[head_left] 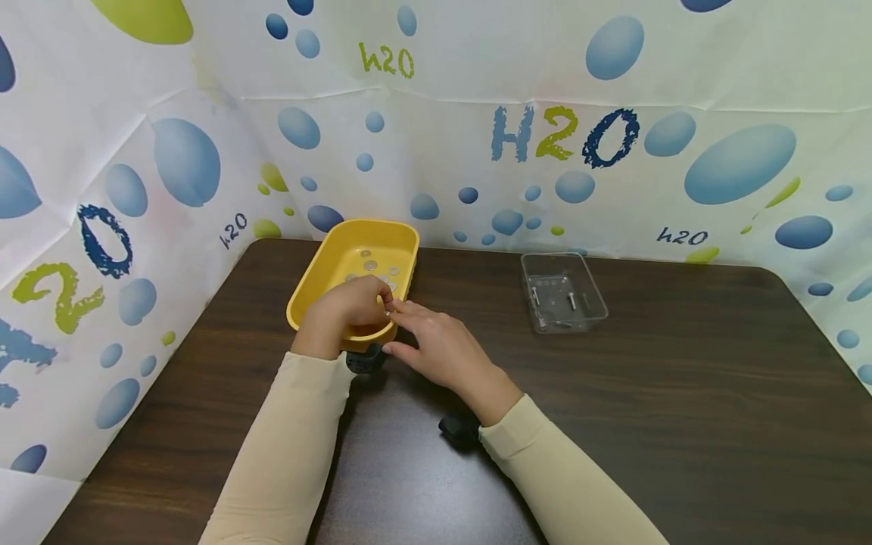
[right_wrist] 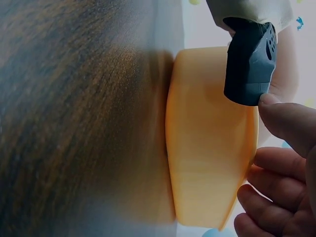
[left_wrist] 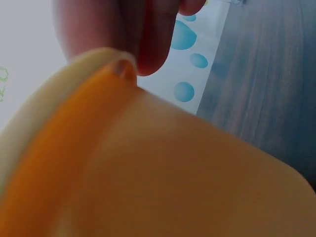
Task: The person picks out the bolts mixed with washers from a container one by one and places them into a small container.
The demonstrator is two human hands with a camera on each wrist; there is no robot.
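My left hand (head_left: 354, 303) reaches over the front of a yellow plastic tub (head_left: 315, 281), its fingers bent down inside the right front corner. Several flat, round metal washers (head_left: 370, 266) lie on the tub's floor. A tiny bright spot shows by the left fingertips; I cannot tell whether they pinch something there. My right hand (head_left: 443, 344) comes in from the right, its fingertips close to the left fingers at the tub's rim. Its thumb stands apart, near the black wrist camera (right_wrist: 251, 64) on the left arm. In the right wrist view its fingers (right_wrist: 269, 212) are loosely bent beside the rim.
A clear plastic box (head_left: 564, 322) with a few metal bolts (head_left: 571, 301) stands to the right at the back of the dark wooden table (head_left: 681, 393). Behind it and on the left hangs a white sheet (head_left: 436, 136) with blue and green drops. Another black wrist camera (head_left: 459, 428) sits under the right wrist.
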